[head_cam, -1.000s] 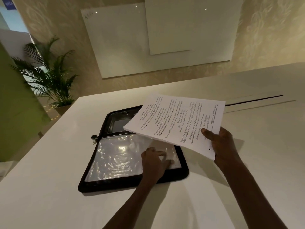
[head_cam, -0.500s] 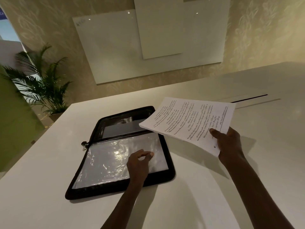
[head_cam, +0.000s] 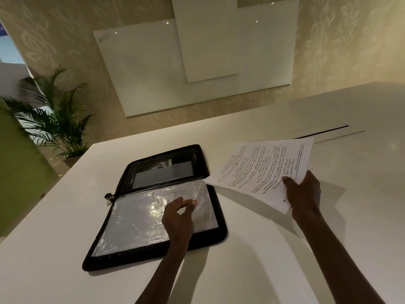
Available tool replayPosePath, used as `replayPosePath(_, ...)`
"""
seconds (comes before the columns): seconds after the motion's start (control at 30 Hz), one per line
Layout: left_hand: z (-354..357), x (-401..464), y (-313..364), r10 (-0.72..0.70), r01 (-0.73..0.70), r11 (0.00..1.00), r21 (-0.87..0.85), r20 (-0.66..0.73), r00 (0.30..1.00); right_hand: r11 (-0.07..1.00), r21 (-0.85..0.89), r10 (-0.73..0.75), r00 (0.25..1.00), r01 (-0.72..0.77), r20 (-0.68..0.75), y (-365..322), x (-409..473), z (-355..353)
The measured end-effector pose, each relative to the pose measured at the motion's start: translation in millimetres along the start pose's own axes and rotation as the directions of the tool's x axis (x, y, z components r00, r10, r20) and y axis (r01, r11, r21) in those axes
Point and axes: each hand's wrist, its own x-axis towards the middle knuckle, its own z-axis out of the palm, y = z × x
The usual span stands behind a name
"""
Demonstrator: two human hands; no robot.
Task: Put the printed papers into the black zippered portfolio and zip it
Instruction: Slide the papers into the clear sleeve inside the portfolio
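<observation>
- While lying open and flat at left-centre of the table (head_cam: 285,249), portfolio (head_cam: 221,224) offers two faces: clear sleeve (head_cam: 140,218) on the near half, darker pocket (head_cam: 163,172) on the far half.
- At the left edge, by the fold, zipper pull (head_cam: 108,197) sticks out; best left untouched until the sheets are in, judging by the task.
- Over the sleeve, left hand (head_cam: 177,218) with thumb and forefinger pinched close together at the plastic; cannot tell whether any film is actually caught between them.
- To do this step well, probably lift the sleeve's open edge to make a mouth, and keep the case pinned flat.
- Further right, papers (head_cam: 260,172) held off the table, near corner just over the portfolio's right edge, sheets fanned slightly at the left.
- Gripped at the near right corner by right hand (head_cam: 303,191), thumb on top, fingers hidden beneath.
- Worth squaring the fanned edges before sliding in, else corners likely to snag on the sleeve.
- Open table to the right and front, so room to swing the stack; far right, a dark slot (head_cam: 322,134) in the tabletop, well apart.
</observation>
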Motion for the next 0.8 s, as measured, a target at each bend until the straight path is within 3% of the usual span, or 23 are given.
replayPosePath(0.27,3.1,-1.1,-6.4,-0.009,0.006,0.998,0.061,0.046,0.999,0.998,-0.052,-0.022,0.99,0.03,0.141,1.9,-9.4,4.2)
replayPosePath(0.53,5.4,1.3,-12.2,0.099,-0.139,0.963,0.231,0.173,0.98,0.996,-0.083,0.013,0.932,0.018,0.361,2.2,-4.1,3.1)
replayPosePath(0.63,15.1,7.9,-3.5,0.062,-0.153,0.897,0.415,0.225,0.972,0.996,-0.087,0.025,0.917,0.011,0.399,0.9,-2.7,3.6)
replayPosePath(0.7,28.1,15.6,3.7,0.019,-0.174,0.782,0.598,0.256,0.967,0.996,-0.09,0.025,0.912,0.013,0.408,0.5,-2.5,4.4)
replayPosePath(0.8,44.5,29.8,17.0,-0.026,-0.206,0.691,0.693,0.31,0.951,0.996,-0.083,0.018,0.91,0.018,0.415,1.8,-1.0,3.7)
